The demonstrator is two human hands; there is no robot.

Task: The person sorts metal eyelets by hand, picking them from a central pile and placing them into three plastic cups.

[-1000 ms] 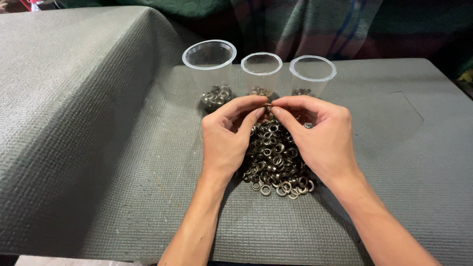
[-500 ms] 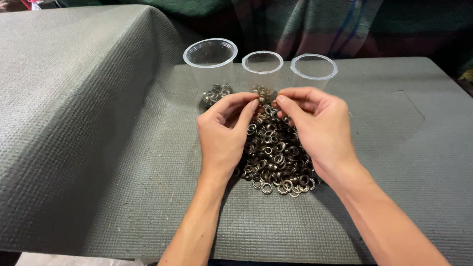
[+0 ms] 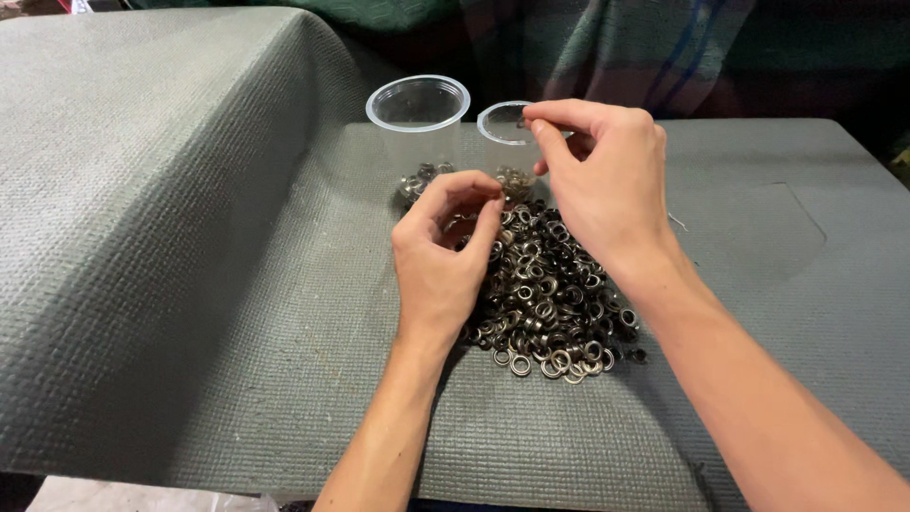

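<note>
Left hand: our left hand [image 3: 445, 261] rests over the near left edge of the pile, thumb and fingers curled together into a pinch; we cannot tell whether a ring sits in that pinch.
Right hand: our right hand [image 3: 599, 180] is raised over the middle cup, thumb and forefinger pressed together at its rim; what they pinch is too small for us to make out.
Rings: we see a heap of small metal rings [image 3: 550, 303], silver and dark mixed, lying on the mat between and below our hands, spreading toward us and to the right.
Left cup: a clear plastic cup [image 3: 418, 114] stands upright just beyond the pile, with a shallow layer of rings in its bottom.
Middle cup: a second clear cup [image 3: 500, 128] stands just right of the first, partly hidden by our right hand; it also holds some rings.
Mat: a grey textured mat [image 3: 190, 284] covers the surface and rises in a fold at left.
Behind: dark plaid cloth [image 3: 645, 47] lies past the mat's far edge.
</note>
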